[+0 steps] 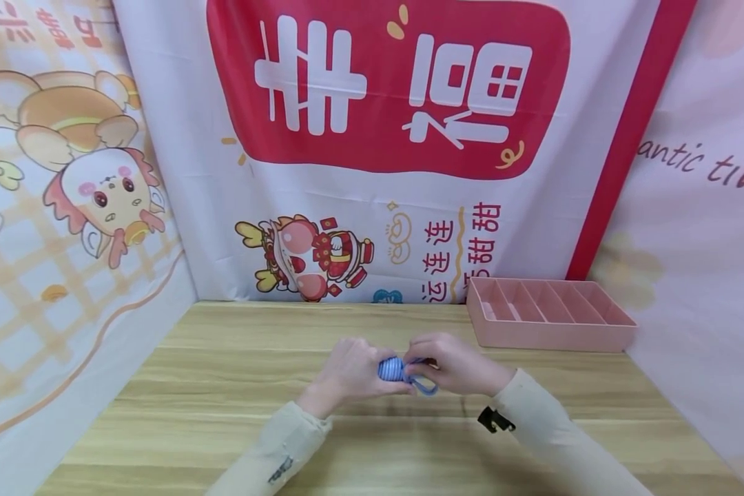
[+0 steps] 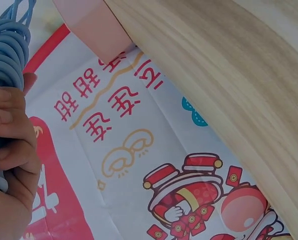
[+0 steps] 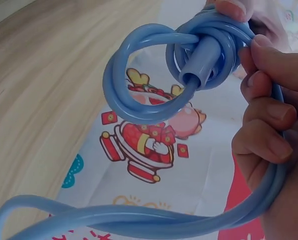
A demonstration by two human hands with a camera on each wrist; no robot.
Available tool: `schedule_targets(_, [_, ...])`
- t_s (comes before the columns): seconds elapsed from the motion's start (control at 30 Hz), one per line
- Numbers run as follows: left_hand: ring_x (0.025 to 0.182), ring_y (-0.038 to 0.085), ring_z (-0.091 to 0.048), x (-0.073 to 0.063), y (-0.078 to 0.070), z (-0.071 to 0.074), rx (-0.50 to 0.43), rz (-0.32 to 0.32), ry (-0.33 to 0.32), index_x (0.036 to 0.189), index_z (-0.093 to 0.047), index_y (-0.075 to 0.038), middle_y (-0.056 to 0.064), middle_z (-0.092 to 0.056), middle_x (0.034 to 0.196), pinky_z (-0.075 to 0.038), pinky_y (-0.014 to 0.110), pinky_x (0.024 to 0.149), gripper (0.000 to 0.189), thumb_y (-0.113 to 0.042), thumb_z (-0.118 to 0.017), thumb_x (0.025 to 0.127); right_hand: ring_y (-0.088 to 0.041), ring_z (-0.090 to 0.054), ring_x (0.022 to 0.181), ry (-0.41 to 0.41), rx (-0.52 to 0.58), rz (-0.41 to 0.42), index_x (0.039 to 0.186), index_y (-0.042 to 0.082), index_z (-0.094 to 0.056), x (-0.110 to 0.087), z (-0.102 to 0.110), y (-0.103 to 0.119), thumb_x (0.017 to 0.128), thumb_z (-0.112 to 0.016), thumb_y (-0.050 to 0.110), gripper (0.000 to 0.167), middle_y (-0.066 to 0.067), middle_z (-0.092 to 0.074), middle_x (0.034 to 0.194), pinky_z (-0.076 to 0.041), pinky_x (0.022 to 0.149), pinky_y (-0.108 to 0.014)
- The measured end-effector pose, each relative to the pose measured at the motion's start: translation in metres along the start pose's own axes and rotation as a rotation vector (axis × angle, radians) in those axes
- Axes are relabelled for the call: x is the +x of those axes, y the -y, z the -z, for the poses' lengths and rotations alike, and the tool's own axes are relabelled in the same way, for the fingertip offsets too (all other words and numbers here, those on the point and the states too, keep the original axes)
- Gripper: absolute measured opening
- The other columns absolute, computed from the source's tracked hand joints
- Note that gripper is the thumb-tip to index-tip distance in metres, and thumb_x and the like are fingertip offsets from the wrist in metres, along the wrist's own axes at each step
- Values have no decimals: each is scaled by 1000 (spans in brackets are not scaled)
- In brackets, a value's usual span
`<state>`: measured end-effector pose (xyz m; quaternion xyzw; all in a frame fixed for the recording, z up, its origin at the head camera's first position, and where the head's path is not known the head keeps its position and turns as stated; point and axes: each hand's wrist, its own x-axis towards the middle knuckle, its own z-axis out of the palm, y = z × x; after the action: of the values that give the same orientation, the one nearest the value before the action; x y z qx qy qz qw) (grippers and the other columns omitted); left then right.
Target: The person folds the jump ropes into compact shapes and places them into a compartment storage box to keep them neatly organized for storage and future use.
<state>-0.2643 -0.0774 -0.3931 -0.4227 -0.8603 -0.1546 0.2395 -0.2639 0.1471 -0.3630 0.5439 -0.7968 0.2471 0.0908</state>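
Note:
A glossy light blue plastic cord is wound into a tight bundle held just above the tabletop. My left hand grips the wound part; the left wrist view shows its fingers curled around the stacked coils. At the bundle's right end, my right hand pinches cord between thumb and fingertips. In the right wrist view, cord also runs through its curled fingers, and a doubled length hangs below. A short blue tube sits at the bundle's end, with a loop beside it.
A pink divided tray stands at the back right of the wood-grain table. Behind the table hangs a red and white printed cloth, with patterned cloths at both sides. A black piece is on the right sleeve.

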Motion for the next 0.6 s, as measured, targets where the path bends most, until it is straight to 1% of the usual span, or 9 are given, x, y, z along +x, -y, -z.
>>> schedule_targets(0.1, [46,-7,-42,0,-1,1,23,-13,-15,84,-75,-21,-15,-57,60,-32,11,43,46,-67,-70,78,-1,-51,66,-35,17,-29,94,11,-72,-3,-2,-1,93,-70,12,3,12,-56,80,-47,57,-15])
schedule_targets(0.2, [48,-6,-43,1,-2,1,34,-34,-8,88,-76,-20,-14,-60,63,-33,10,45,45,-64,-72,78,0,-52,66,-76,9,-32,91,12,-72,-5,-2,-2,90,-74,17,6,13,-58,80,-47,57,-14])
schedule_targets(0.37, [52,-6,-47,2,-4,3,-6,-44,19,95,-76,-19,-11,-65,69,-36,9,48,43,-58,-73,78,1,-55,64,-152,-4,-5,80,16,-70,-6,4,-5,82,-80,25,14,14,-62,77,-47,57,-13])
schedule_targets(0.47, [52,-6,-48,2,-4,5,-28,-47,13,97,-76,-18,-10,-66,70,-36,8,48,42,-55,-75,78,1,-57,64,-141,17,-3,81,15,-72,-7,9,-5,84,-79,23,11,13,-63,77,-48,58,-15])
schedule_targets(0.6, [51,-5,-47,2,-2,9,-7,-56,-15,95,-76,-17,-10,-65,68,-35,10,47,41,-54,-77,76,-1,-58,68,-117,36,-14,91,12,-74,-10,15,-3,90,-73,16,4,11,-64,83,-50,60,-17])
